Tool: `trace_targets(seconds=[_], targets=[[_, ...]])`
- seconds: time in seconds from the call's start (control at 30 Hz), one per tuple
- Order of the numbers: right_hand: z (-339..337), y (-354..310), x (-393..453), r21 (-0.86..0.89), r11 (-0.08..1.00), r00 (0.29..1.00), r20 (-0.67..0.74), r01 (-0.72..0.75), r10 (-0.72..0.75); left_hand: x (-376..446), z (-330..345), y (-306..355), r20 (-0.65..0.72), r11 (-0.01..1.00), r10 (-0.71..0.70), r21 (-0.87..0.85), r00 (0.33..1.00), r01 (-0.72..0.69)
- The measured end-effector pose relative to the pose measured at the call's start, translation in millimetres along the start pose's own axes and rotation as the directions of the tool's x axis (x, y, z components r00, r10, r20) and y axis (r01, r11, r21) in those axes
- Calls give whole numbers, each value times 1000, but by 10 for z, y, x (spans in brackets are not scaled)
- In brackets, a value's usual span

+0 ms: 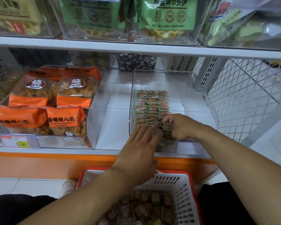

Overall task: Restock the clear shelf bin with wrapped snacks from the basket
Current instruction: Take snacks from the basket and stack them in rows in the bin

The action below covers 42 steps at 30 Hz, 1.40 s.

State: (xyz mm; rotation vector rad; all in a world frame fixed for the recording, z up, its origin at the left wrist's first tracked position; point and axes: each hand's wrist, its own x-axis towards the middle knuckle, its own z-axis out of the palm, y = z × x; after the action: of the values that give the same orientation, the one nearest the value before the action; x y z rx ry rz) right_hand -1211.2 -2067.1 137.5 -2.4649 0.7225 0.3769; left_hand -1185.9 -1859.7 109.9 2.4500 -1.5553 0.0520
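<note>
Flat left hand (141, 142) presses crinkly square snacks (150, 108) in the clear bin (199, 95); right hand's (179, 125) grip pinches one.

head-worn view, looking down, close to shelf (104, 151)

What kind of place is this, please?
Most likely a snack aisle in a shop. A price tag hangs on the shelf edge, clear bins hold packaged goods such as the orange snack bags, and a shopping basket of wrapped snacks sits below.
</note>
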Motion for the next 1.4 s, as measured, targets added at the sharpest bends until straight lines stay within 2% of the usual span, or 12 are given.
trace_targets(seconds=[0.17,0.43,0.6,0.97,1.07,1.13,1.2,1.27,1.3,1.33,1.37,1.4], targets=[[9,-45,-23,104,993,998,-17,-56,58,6,9,-2,-13,1000,0,-13,1000,0],[33,-130,-42,50,995,995,-42,-90,92,11,45,2,-21,1000,-2,-4,1000,2],[8,-144,10,46,997,997,-41,-59,61,11,60,3,-27,1000,5,-11,1000,-5],[96,-199,29,-92,994,998,-41,-60,56,-29,-2,-35,49,999,34,6,998,-34],[20,-213,-32,-140,986,996,0,-85,86,-61,-65,-51,28,998,62,-14,998,-62],[-71,-217,-162,-206,972,993,-56,-112,103,-97,-170,-50,-45,997,79,-3,996,-80],[-162,-220,-343,-246,967,968,-250,-63,0,-153,-278,-13,-161,993,114,-22,980,-119],[-177,-269,-567,-276,960,842,-506,48,-188,-213,-303,-6,-282,984,146,-58,948,-169],[-156,-307,-701,-283,951,768,-579,124,-272,-257,-290,-12,-295,977,169,-74,940,-199],[-105,-330,-832,-275,936,733,-588,218,-343,-321,-246,-28,-251,970,190,-103,949,-221],[-14,-336,-938,-251,919,745,-539,303,-393,-400,-174,-47,-138,968,195,-130,971,-213],[123,-310,-1013,-254,899,786,-437,358,-437,-490,-62,-74,19,976,174,-139,985,-170]])
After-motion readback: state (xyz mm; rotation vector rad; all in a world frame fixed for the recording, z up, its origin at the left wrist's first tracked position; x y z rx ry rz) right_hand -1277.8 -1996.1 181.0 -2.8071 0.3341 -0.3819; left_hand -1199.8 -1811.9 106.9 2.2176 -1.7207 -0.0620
